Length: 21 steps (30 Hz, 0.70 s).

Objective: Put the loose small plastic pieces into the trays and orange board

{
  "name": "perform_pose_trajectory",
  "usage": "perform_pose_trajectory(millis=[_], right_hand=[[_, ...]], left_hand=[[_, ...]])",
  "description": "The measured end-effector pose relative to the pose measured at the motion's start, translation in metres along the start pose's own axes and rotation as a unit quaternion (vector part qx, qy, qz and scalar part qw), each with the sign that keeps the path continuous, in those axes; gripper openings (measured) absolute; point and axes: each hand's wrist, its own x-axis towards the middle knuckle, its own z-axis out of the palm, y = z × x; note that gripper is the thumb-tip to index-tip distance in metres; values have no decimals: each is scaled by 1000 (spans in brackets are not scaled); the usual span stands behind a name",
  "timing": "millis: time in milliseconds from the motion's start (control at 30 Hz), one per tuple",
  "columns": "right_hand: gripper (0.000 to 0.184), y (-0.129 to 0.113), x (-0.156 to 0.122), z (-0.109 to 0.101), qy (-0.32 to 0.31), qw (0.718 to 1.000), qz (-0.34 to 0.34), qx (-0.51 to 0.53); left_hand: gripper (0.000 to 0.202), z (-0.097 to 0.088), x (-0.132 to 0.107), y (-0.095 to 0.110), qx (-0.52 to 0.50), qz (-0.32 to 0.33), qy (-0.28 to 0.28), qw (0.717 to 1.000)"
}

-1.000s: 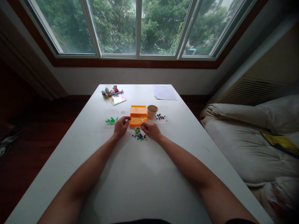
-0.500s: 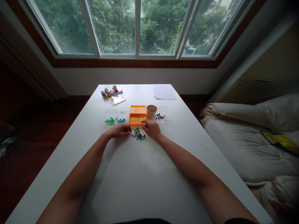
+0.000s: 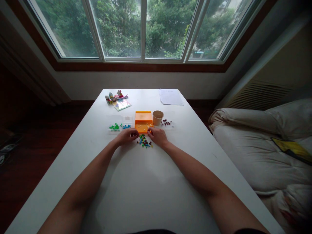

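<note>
A small heap of mixed coloured beads lies on the white table between my two hands. My left hand rests at the heap's left edge, fingers curled and pinched toward the beads; what they hold is too small to see. My right hand sits at the heap's right, fingers bent, fingertips touching the front edge of an open orange box with light beads in it. Left of the box lie a green bead cluster and a blue one.
A paper cup stands right of the orange box, with dark red beads beside it. Small toy figures and a shiny card and a paper sheet lie at the far end. A cushioned sofa borders the table's right.
My left hand drew back from the orange box's left corner toward me, uncovering the blue beads, then edged right to the heap. My right hand stayed nearly still.
</note>
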Motion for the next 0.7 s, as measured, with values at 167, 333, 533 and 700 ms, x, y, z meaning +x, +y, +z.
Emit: perform_pose_trajectory(millis=[167, 333, 533, 700], right_hand=[[20, 0, 1, 0, 2, 1000, 0, 8], [21, 0, 0, 0, 4, 1000, -9, 15], [23, -1, 0, 1, 8, 1000, -8, 16], [22, -1, -1, 0, 13, 1000, -10, 27]], left_hand=[[13, 11, 10, 8, 68, -50, 156, 984], [20, 16, 11, 13, 83, -78, 226, 967], [17, 18, 3, 8, 104, -52, 167, 979], [20, 26, 1, 8, 149, -34, 105, 983]])
